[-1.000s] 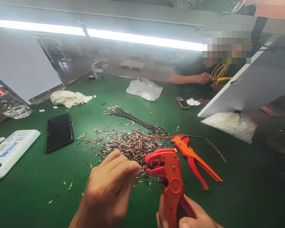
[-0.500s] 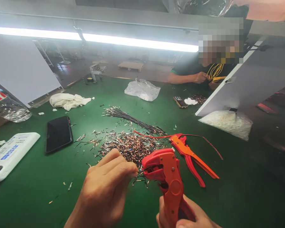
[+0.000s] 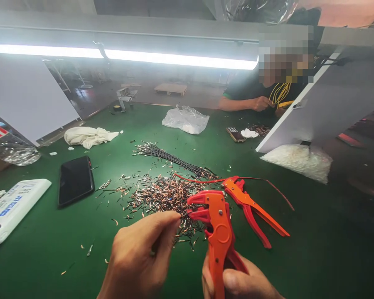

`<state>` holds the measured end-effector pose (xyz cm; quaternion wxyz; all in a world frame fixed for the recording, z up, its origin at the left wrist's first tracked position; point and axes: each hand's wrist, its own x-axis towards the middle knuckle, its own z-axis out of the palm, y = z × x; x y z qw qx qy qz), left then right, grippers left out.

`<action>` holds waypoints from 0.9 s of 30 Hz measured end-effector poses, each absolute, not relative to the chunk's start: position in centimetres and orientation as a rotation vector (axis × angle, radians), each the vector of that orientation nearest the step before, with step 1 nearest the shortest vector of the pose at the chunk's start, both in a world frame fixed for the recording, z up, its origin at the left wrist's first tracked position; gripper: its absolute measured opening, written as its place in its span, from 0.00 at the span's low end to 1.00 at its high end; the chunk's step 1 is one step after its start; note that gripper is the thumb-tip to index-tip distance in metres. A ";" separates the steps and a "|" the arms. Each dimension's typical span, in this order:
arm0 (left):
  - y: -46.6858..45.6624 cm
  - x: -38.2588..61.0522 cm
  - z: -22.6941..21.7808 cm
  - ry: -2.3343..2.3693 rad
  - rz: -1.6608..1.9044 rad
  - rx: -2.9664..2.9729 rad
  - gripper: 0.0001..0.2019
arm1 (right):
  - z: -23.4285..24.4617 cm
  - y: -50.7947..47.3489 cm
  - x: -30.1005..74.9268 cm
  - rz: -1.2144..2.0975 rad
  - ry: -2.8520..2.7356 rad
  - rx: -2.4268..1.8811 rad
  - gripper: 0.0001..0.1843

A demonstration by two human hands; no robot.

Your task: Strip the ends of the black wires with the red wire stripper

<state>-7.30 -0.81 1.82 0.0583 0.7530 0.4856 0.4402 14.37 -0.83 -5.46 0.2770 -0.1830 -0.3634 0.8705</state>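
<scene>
My left hand (image 3: 143,251) pinches a thin black wire (image 3: 184,215) between thumb and fingertips. The wire's end reaches to the red jaws of an orange-and-red wire stripper (image 3: 220,232). My right hand (image 3: 239,276) is wrapped round the stripper's handles and holds it upright, jaws facing left. Behind the jaws lies a heap of short wire scraps (image 3: 162,193), black with bare copper and silvery bits. A bundle of black wires (image 3: 174,158) with stripped ends rests just beyond the heap. Most of the pinched wire is hidden by my left hand.
A second wire stripper (image 3: 249,207) and a red strip (image 3: 199,180) lie at right. A black phone (image 3: 76,181), white device (image 3: 17,209) and cloth (image 3: 89,136) are at left. Plastic bags (image 3: 185,119) and a white panel (image 3: 302,97) stand further off. A co-worker (image 3: 252,101) handles yellow wires.
The stripper has shifted slightly left and its jaws look wider apart. My left hand has moved slightly lower and turned, still pinching the wire. The view has shifted a little.
</scene>
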 end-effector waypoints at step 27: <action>-0.4 -5.5 0.5 1.332 1.205 2.437 0.07 | -5.4 -1.9 14.1 2.452 -0.508 -0.177 0.16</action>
